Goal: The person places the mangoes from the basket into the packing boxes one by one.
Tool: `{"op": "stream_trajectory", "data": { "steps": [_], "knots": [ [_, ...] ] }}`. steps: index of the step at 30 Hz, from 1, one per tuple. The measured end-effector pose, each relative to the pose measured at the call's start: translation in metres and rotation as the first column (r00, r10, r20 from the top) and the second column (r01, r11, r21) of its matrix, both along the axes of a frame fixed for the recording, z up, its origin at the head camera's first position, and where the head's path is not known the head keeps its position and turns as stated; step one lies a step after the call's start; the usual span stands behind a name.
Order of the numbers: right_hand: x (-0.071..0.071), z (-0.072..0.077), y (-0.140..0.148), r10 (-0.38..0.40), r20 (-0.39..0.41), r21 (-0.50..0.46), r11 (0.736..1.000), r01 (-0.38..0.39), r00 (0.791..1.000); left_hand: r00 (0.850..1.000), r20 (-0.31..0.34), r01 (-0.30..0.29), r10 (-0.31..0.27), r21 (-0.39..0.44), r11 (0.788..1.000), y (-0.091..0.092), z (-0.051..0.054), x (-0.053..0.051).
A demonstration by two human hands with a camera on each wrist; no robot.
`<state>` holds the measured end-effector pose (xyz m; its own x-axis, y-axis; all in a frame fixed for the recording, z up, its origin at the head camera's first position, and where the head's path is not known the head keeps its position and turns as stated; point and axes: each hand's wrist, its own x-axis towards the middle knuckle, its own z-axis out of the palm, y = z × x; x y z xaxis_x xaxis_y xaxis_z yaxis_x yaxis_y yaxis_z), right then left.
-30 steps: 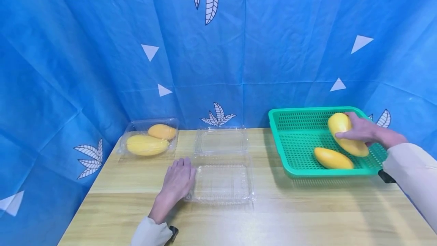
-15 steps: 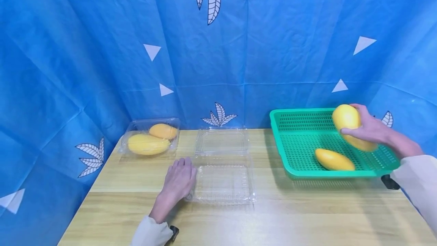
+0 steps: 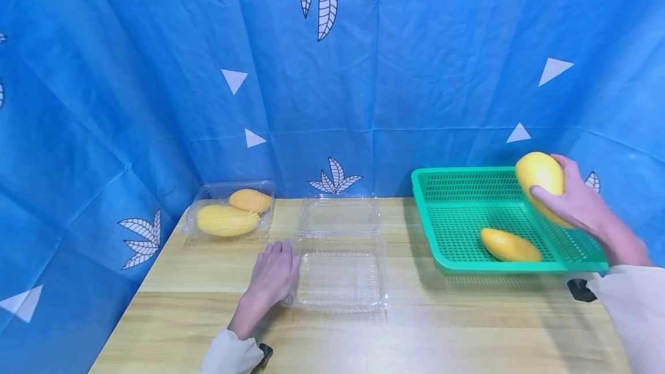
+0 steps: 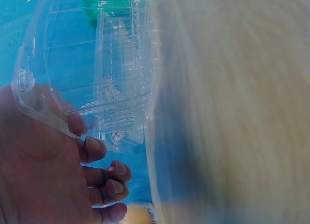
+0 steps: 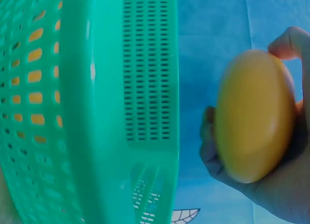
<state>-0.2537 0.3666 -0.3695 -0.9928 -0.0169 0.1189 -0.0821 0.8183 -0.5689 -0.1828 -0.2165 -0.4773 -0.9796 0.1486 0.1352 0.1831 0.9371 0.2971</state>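
My right hand [image 3: 584,201] holds a large yellow papaya [image 3: 540,175], tilted, above the right part of the green basket [image 3: 423,212]. The right wrist view shows thumb and fingers around the papaya [image 5: 254,117], which is end-on there. A smaller orange-yellow mango [image 3: 511,245] lies in the basket. My left hand [image 3: 272,273] rests at the left edge of an open clear plastic clamshell box [image 3: 337,279]. In the left wrist view the fingers [image 4: 104,180] are loosely bent beside the box corner [image 4: 29,81], and the thumb shows partly through the plastic.
At the back left stands another clear box [image 3: 200,192], with a yellow papaya [image 3: 227,221] and an orange-yellow mango [image 3: 250,200] inside. A blue curtain [image 3: 441,74] hangs behind and beside the wooden table [image 3: 415,328].
My right hand has lifted the papaya up from the basket and moved it to the right. The left hand has stayed at the clear box.
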Motion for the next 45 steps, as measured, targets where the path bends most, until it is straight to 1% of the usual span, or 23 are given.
{"op": "stream_trajectory", "data": {
  "steps": [6,9,14,17,22,25,28,32,37,41,43,44,45],
  "knots": [
    [0.001,-0.001,-0.008,-0.098,-0.045,-0.030,0.995,0.097,0.994,1.000,0.004,0.000,0.000,0.000,1.000,-0.001,0.000,0.000],
    [0.003,0.000,-0.010,-0.133,-0.072,-0.057,0.990,0.129,0.988,1.000,0.011,0.002,-0.002,0.003,1.000,0.000,0.002,0.000],
    [0.011,0.000,-0.016,-0.178,-0.086,-0.126,0.978,0.167,0.980,1.000,0.028,-0.004,0.004,0.003,1.000,0.001,0.003,0.001],
    [0.017,0.001,-0.019,-0.203,-0.096,-0.180,0.966,0.184,0.974,0.999,0.032,-0.006,0.006,0.005,1.000,0.001,0.003,0.001],
    [0.028,0.001,-0.027,-0.222,-0.132,-0.229,0.955,0.189,0.966,0.999,0.033,-0.009,0.009,0.003,1.000,0.001,0.002,0.001],
    [0.033,-0.001,-0.032,-0.247,-0.178,-0.247,0.948,0.200,0.953,1.000,0.030,-0.008,0.008,0.003,1.000,0.001,0.002,0.001],
    [0.038,-0.005,-0.035,-0.270,-0.220,-0.290,0.936,0.202,0.937,1.000,0.030,-0.007,0.006,0.008,1.000,0.001,0.001,0.001],
    [0.042,-0.012,-0.042,-0.317,-0.263,-0.362,0.908,0.211,0.911,1.000,0.028,-0.007,0.007,0.006,1.000,0.001,0.000,0.000],
    [0.046,-0.018,-0.050,-0.380,-0.283,-0.428,0.872,0.239,0.881,1.000,0.020,-0.005,0.005,-0.003,1.000,0.003,0.000,-0.001],
    [0.051,-0.018,-0.057,-0.396,-0.292,-0.504,0.837,0.212,0.870,1.000,0.017,-0.005,0.005,-0.009,1.000,0.003,0.000,-0.001],
    [0.053,-0.017,-0.062,-0.377,-0.287,-0.535,0.826,0.179,0.881,1.000,0.021,-0.009,0.009,-0.009,1.000,0.002,0.001,0.000],
    [0.054,-0.016,-0.064,-0.359,-0.286,-0.558,0.816,0.150,0.889,1.000,0.024,-0.013,0.013,-0.009,1.000,0.001,0.001,0.000],
    [0.055,-0.015,-0.067,-0.337,-0.287,-0.595,0.796,0.110,0.897,0.999,0.027,-0.017,0.017,-0.009,1.000,0.001,0.001,0.000]
  ]
}}
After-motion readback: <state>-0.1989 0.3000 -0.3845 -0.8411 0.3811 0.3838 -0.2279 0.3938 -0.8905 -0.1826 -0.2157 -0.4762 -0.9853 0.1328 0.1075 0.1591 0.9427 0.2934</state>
